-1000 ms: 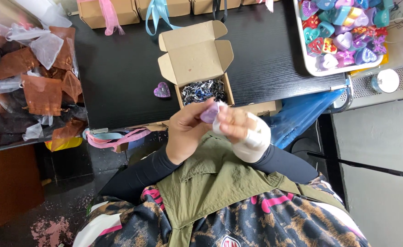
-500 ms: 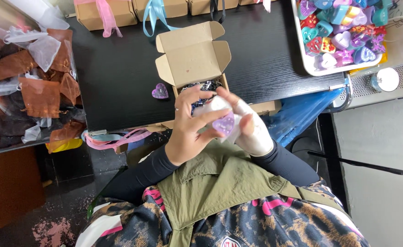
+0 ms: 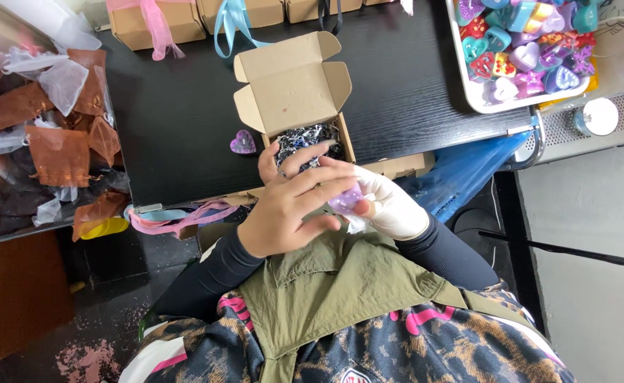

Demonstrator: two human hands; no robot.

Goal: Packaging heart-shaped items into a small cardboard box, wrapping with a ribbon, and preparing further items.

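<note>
A small craft-packing workspace: a black tabletop [image 3: 184, 106] carries ribboned cardboard boxes [image 3: 149, 25], organza pouches [image 3: 49, 135] and a tray [image 3: 478, 99] of coloured hearts [image 3: 525, 53].

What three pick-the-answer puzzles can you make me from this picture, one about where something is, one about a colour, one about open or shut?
1. Where does the small purple heart lie?
A. left of the open cardboard box
B. in the tray
C. on the floor

2. What colour is the piece between the left hand and right hand?
A. green
B. light purple
C. orange

3. How is the box?
A. taped shut
B. crushed
C. open, dark shreds inside

Answers: A, it lies on the black table beside the box; B, lilac shows between the fingers; C, its flaps stand up.
</note>
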